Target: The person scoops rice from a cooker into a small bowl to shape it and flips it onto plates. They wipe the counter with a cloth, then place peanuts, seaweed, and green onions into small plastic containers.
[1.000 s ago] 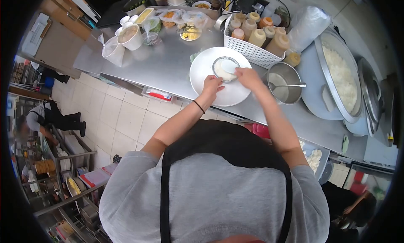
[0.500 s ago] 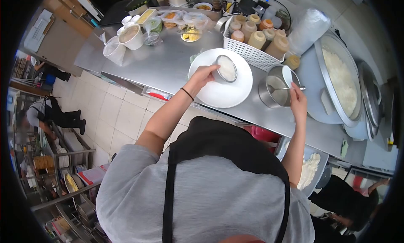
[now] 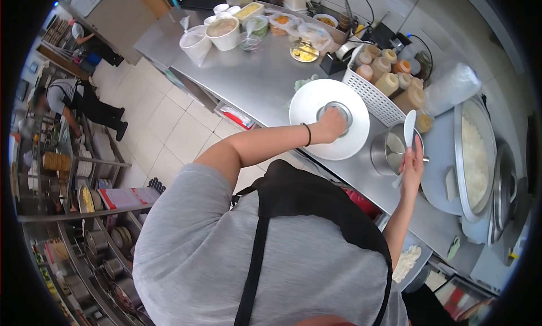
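My left hand (image 3: 332, 125) is closed over a round metal bowl (image 3: 345, 116), which is upside down on the large white plate (image 3: 307, 103). The fingertips are hidden behind the hand, over the bowl. In my right hand (image 3: 412, 161) is a white paddle (image 3: 410, 128), held upright by the metal pot (image 3: 381, 152). A spoon handle sticks out over the pot's rim beside that hand.
Squeeze bottles fill a white basket (image 3: 375, 94) behind the plate. A big pan of rice (image 3: 476, 156) stands at the right. Tubs, bags and a bowl of yellow food (image 3: 305, 52) line the counter (image 3: 243, 80). Two people are at the left.
The rice-filled bowl in my left hand has been turned over onto the plate. My right hand has raised the paddle from the pot's mouth. The whole view has shifted and turned.
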Demonstrator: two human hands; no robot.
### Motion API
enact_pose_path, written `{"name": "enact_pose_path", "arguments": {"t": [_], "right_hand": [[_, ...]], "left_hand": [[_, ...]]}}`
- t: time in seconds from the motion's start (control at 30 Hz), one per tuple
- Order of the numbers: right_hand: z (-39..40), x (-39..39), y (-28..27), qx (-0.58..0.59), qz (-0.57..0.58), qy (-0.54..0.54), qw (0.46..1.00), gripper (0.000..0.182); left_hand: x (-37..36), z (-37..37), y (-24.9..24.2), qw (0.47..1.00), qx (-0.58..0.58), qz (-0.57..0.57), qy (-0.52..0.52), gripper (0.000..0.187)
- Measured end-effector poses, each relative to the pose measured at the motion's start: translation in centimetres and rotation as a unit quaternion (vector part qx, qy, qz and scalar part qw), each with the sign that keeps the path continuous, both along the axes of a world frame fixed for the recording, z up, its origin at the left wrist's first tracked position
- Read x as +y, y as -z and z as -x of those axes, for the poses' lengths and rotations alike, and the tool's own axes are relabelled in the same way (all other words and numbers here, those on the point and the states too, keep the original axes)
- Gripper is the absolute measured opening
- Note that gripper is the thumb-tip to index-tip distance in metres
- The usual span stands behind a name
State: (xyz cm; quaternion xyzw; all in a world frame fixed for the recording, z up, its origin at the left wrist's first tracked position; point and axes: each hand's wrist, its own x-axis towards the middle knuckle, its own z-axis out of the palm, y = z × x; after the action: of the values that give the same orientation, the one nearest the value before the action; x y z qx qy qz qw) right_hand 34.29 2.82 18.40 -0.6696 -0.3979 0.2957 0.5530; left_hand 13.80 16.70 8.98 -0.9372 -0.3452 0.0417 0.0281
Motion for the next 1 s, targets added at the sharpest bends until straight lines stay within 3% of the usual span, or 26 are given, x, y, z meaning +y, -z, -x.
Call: {"name": "enact_pose_path", "arguments": {"t": [0.07, 0.13, 0.23, 0.3, 0.4, 0.43, 0.47, 0.5, 0.57, 0.6, 0.67, 0.8, 0.87, 0.93, 0.97, 1.0], "right_hand": [[0.4, 1.6, 1.6, 0.035, -0.020, -0.010, 0.999, 0.035], [0.9, 3.4, 3.1, 0.035, 0.059, -0.047, 0.997, 0.033], [3.4, 6.3, 6.6, -0.066, 0.073, -0.116, 0.988, 0.027], [5.9, 7.8, 8.5, -0.157, 0.091, -0.184, 0.966, 0.027], [9.6, 9.1, 9.1, -0.283, 0.120, -0.237, 0.922, 0.027], [10.4, 9.5, 9.1, -0.352, 0.124, -0.262, 0.890, 0.027], [10.9, 9.8, 9.1, -0.351, 0.125, -0.260, 0.891, 0.027], [11.2, 10.0, 9.0, -0.355, 0.131, -0.280, 0.882, 0.024], [11.0, 10.5, 9.2, -0.356, 0.144, -0.295, 0.875, 0.022], [10.6, 10.9, 9.3, -0.346, 0.139, -0.322, 0.870, 0.021], [9.9, 11.5, 9.1, -0.335, 0.138, -0.341, 0.867, 0.020], [9.1, 12.7, 5.1, -0.266, 0.120, -0.317, 0.903, 0.021], [9.0, 13.4, 2.9, -0.231, 0.088, -0.303, 0.920, 0.023], [9.6, 13.5, 0.6, -0.197, 0.077, -0.307, 0.928, 0.026], [10.1, 13.5, 0.1, -0.162, 0.064, -0.316, 0.933, 0.028], [10.4, 13.6, 0.5, -0.162, 0.065, -0.309, 0.935, 0.028]], "left_hand": [[1.2, 0.8, -2.3, 0.992, -0.071, 0.105, 0.008, 0.042], [3.4, 2.0, -3.3, 0.979, -0.183, 0.089, 0.000, 0.051], [4.9, 6.5, -7.3, 0.955, -0.266, 0.054, -0.117, 0.052], [5.8, 9.8, -6.4, 0.885, -0.437, 0.054, -0.154, 0.044], [6.4, 14.8, -5.0, 0.871, -0.433, 0.067, -0.221, 0.044], [6.1, 16.2, -4.7, 0.830, -0.477, 0.140, -0.252, 0.044], [5.8, 17.5, -4.4, 0.781, -0.515, 0.212, -0.281, 0.043], [5.3, 18.5, -4.3, 0.782, -0.514, 0.215, -0.280, 0.043], [4.0, 19.7, -3.8, 0.692, -0.607, 0.273, -0.279, 0.037], [3.3, 19.9, -3.9, 0.693, -0.604, 0.281, -0.276, 0.037], [2.2, 19.9, -4.3, 0.601, -0.624, 0.379, -0.324, 0.032], [0.5, 18.5, -3.3, 0.568, -0.643, 0.418, -0.300, 0.031], [-0.4, 17.2, -2.9, 0.568, -0.639, 0.427, -0.294, 0.034], [-0.9, 15.8, -2.3, 0.619, -0.606, 0.427, -0.262, 0.036], [-1.3, 14.9, -2.3, 0.586, -0.611, 0.460, -0.266, 0.035], [-1.5, 14.2, -2.3, 0.588, -0.608, 0.465, -0.262, 0.035]]}}
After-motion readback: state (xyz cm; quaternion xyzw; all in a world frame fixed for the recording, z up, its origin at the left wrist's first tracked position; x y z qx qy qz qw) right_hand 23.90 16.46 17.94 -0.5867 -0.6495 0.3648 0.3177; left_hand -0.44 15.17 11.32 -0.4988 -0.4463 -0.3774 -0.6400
